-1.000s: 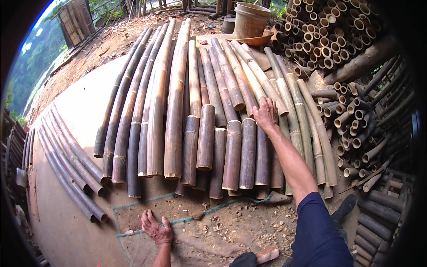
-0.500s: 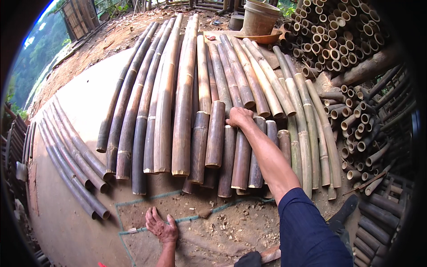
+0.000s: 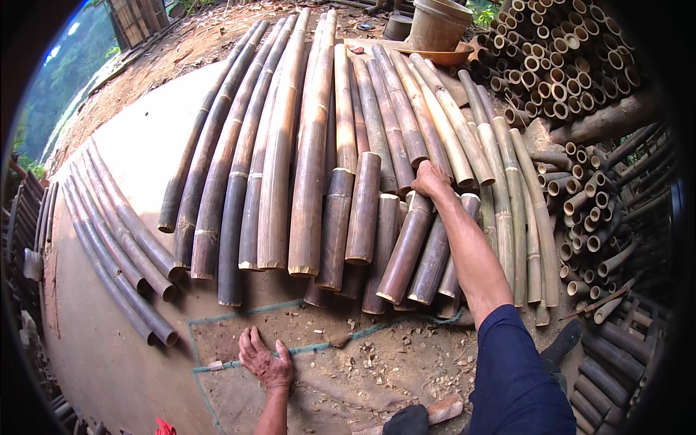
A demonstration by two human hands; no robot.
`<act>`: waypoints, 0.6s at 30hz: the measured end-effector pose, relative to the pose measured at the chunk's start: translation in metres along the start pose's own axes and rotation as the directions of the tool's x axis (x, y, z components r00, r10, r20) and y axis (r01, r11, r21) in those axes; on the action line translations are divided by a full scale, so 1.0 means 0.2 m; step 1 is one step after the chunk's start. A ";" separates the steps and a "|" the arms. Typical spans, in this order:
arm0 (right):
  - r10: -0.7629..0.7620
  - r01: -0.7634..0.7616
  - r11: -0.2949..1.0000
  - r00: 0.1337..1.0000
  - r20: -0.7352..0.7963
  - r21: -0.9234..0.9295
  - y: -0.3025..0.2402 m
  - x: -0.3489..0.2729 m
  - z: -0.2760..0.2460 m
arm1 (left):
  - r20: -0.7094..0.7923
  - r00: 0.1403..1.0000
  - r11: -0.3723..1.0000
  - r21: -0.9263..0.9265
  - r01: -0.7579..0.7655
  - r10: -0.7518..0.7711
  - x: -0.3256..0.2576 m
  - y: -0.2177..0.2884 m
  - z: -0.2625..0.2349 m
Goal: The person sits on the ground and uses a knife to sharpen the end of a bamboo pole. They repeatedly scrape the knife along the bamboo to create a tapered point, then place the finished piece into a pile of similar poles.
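My right hand is closed around the upper end of a short dark bamboo piece, which leans with its top to the right. Several other short bamboo pieces lie beside it, among them one just to the left and a dark one to the right. They rest over the near ends of a row of long bamboo poles. Flat on the dusty ground sheet, my left hand has its fingers spread and holds nothing.
Wood chips litter the sheet around a green line. A piece of wood lies near me. Thinner poles lie at left; stacked bamboo tubes stand at right. A bucket sits in an orange basin at the back.
My right hand has moved right, and the upper end of the short bamboo piece has swung right with it. The neighbouring short pieces have shifted right too. My left hand stays put.
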State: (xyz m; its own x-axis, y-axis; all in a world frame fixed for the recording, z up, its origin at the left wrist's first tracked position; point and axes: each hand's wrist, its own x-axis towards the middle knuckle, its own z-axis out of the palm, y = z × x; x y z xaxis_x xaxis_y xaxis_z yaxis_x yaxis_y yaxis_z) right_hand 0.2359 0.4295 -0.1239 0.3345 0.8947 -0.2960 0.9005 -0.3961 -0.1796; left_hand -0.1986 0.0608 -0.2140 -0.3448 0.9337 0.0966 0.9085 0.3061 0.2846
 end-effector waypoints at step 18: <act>-0.495 0.348 0.815 0.834 -0.245 -0.463 -0.02 0.04 0.27 | -0.004 1.000 1.000 -0.003 -0.002 0.002 0.00 -0.02 0.00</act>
State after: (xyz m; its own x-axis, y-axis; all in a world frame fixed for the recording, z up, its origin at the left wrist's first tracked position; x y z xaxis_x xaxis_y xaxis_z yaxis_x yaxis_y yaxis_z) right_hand 0.2197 0.4265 -0.1757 -0.0991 0.9925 0.0719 0.9791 0.0843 0.1852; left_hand -0.2017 0.0588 -0.2158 -0.3444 0.9334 0.1010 0.9083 0.3040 0.2874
